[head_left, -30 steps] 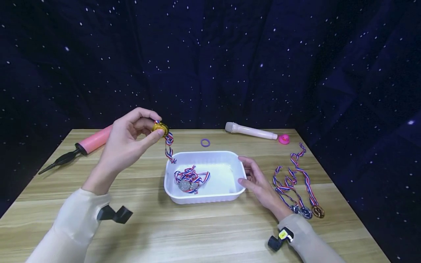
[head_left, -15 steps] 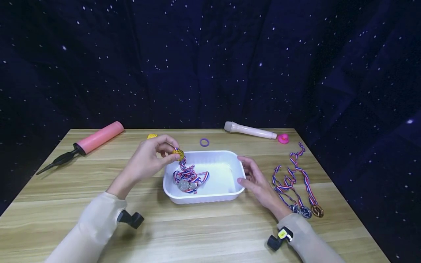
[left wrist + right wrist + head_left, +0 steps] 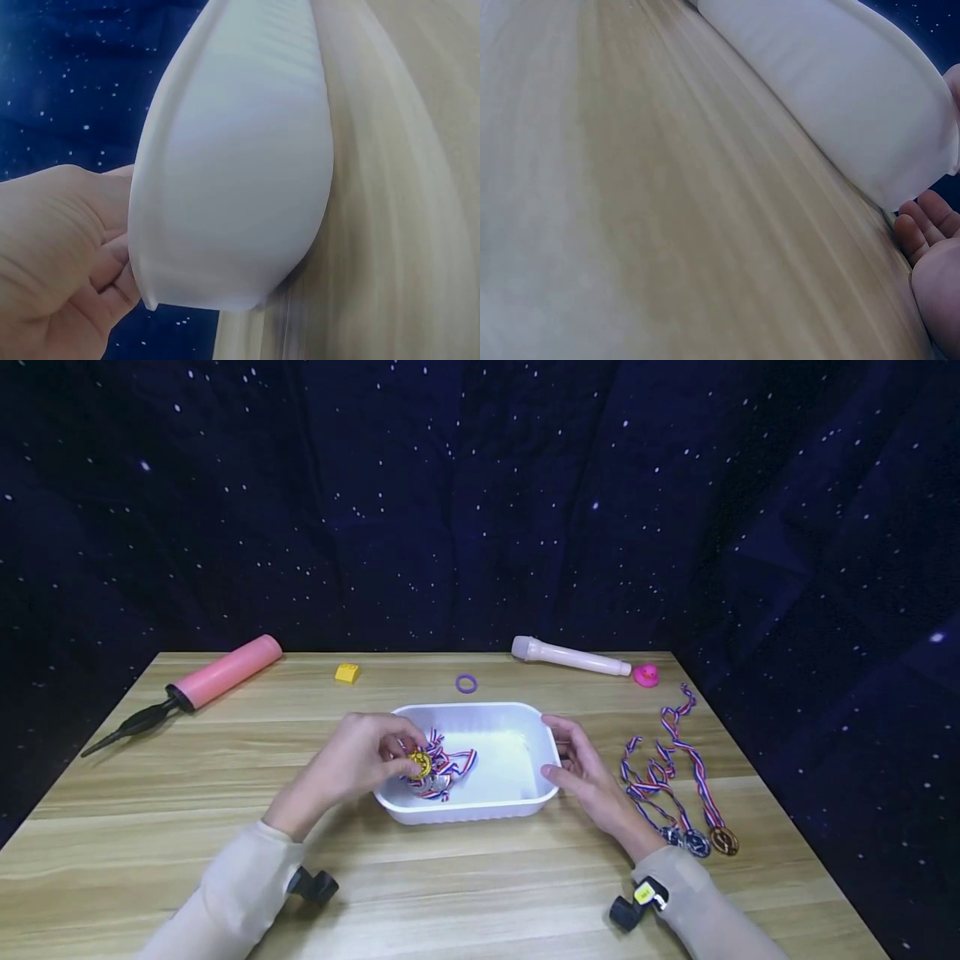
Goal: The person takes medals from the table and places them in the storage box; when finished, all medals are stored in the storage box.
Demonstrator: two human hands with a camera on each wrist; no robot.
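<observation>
In the head view my left hand (image 3: 369, 752) reaches over the left rim of a white plastic tub (image 3: 517, 714). It pinches a gold medal (image 3: 422, 764) between thumb and fingers, low over the silver medals (image 3: 441, 783) and tangled striped ribbons (image 3: 465, 765) inside. The left wrist view shows the tub's outer wall (image 3: 232, 172), which hides these fingertips. At the tub's right end my right hand (image 3: 588, 777) holds the rim, thumb over the edge and fingers along the outside. In the right wrist view, curled fingers (image 3: 922, 221) lie close against that end.
Two silver medals (image 3: 696, 843) and a bronze medal (image 3: 724, 841) lie at right with ribbons stretched back. Along the rear are a pink hand pump (image 3: 228, 673), yellow block (image 3: 347, 673), purple ring (image 3: 467, 683), toy microphone (image 3: 573, 657) and pink rubber duck (image 3: 646, 675).
My left hand has carried the gold medal rightward and down, from the air at left into the tub, uncovering the yellow block. The right hand and the tub have stayed in place.
</observation>
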